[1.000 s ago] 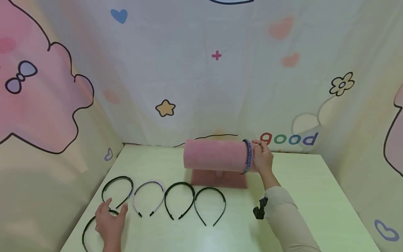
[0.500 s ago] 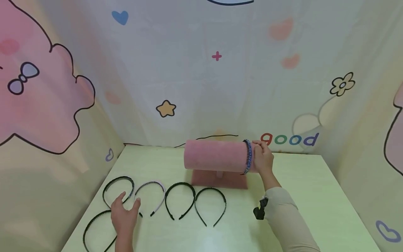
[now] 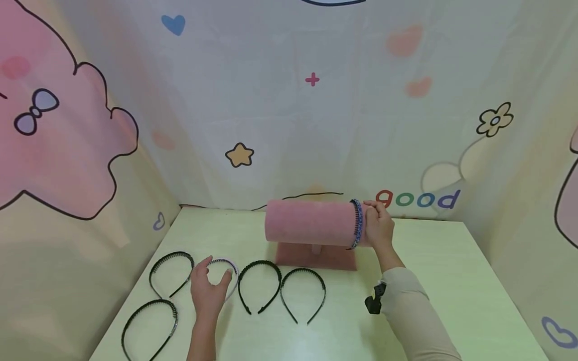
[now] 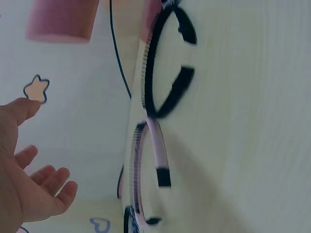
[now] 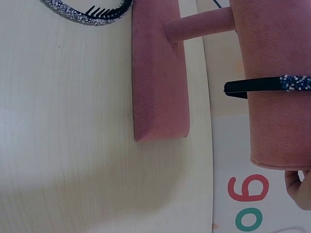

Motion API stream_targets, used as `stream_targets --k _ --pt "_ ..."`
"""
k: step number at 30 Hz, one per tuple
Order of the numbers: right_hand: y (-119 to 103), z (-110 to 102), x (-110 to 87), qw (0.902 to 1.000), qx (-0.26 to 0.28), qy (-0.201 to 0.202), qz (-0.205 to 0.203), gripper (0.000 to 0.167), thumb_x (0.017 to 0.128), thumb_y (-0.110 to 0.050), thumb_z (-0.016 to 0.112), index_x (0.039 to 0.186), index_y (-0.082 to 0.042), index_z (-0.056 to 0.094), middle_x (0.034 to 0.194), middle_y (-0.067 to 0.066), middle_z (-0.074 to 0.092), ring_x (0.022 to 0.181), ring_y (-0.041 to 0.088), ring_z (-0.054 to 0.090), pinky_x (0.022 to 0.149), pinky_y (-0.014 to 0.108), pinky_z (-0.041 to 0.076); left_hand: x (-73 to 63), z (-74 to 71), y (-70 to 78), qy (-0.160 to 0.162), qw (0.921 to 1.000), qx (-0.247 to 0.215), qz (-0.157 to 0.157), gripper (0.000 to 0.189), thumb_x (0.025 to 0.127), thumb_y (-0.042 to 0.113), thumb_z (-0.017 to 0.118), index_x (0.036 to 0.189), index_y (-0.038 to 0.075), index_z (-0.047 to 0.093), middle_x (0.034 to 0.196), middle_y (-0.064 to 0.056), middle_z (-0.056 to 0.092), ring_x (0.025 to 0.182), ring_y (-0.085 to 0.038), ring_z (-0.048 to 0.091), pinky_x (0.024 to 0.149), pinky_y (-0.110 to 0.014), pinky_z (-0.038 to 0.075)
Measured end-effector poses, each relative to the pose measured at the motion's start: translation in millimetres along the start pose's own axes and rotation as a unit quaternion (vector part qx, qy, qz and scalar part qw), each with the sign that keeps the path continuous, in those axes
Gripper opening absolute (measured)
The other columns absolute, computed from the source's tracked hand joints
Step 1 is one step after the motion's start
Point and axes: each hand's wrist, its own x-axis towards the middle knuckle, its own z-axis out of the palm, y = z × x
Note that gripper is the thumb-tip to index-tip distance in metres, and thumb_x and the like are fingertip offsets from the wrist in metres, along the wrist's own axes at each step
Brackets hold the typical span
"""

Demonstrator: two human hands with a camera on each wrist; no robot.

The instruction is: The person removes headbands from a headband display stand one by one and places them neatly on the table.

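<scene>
My left hand (image 3: 207, 291), thumb and fingers spread and holding nothing, is above the lilac headband (image 3: 236, 271) and hides part of it in the head view. The left wrist view shows that lilac headband (image 4: 158, 145) on the table, with two dark tips. My right hand (image 3: 379, 228) grips the right end of a pink velvety roll (image 3: 311, 221) on a headband display stand, fingers curled at its edge. A blue glittery headband (image 3: 358, 225) with black comb teeth sits around the roll near that hand; its dark end (image 5: 238, 89) sticks out past the roll.
On the table, a black headband (image 3: 260, 262) and a dark, partly glittery one (image 3: 303, 270) lie right of the lilac one. Two more dark headbands, one farther back (image 3: 176, 253) and one nearer (image 3: 149, 303), lie at left. The stand's flat base (image 3: 334, 258) stands behind the row.
My left hand has moved right, from the two leftmost headbands to over the lilac one, uncovering them. The right hand has stayed on the roll.
</scene>
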Motion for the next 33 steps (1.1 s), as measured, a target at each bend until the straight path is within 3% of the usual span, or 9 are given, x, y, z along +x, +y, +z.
stream_targets --k 14,24,33 --pt "-5 1 -1.1 0.9997 0.017 -0.011 0.011 0.034 0.091 -0.031 0.038 0.108 -0.016 0.064 0.114 0.009 0.062 0.1 0.029 0.056 0.085 0.047 0.041 -0.7 30.4 38.1 -0.043 0.9967 -0.069 0.01 0.068 0.078 0.018 0.075 0.136 0.008 0.042 0.132 -0.013 0.04 0.114 -0.03 0.042 0.088 -0.05 0.037" --pt "-4 -2 1.5 0.9998 0.016 -0.006 0.008 0.034 0.091 -0.031 0.039 0.107 -0.016 0.064 0.113 0.009 0.062 0.098 0.029 0.056 0.081 0.047 0.041 5.7 49.4 67.2 -0.058 0.9903 -0.096 0.082 0.064 0.077 0.014 0.075 0.133 0.008 0.045 0.13 -0.015 0.042 0.113 -0.034 0.044 0.089 -0.05 0.037" --pt "-3 -2 -0.5 1.0 0.005 -0.007 0.006 0.034 0.091 -0.031 0.038 0.108 -0.016 0.064 0.114 0.01 0.062 0.098 0.031 0.056 0.081 0.048 0.041 7.1 67.3 91.1 -0.082 0.9865 -0.102 0.098 0.064 0.077 0.018 0.076 0.133 0.011 0.046 0.132 -0.01 0.042 0.115 -0.032 0.045 0.09 -0.049 0.039"
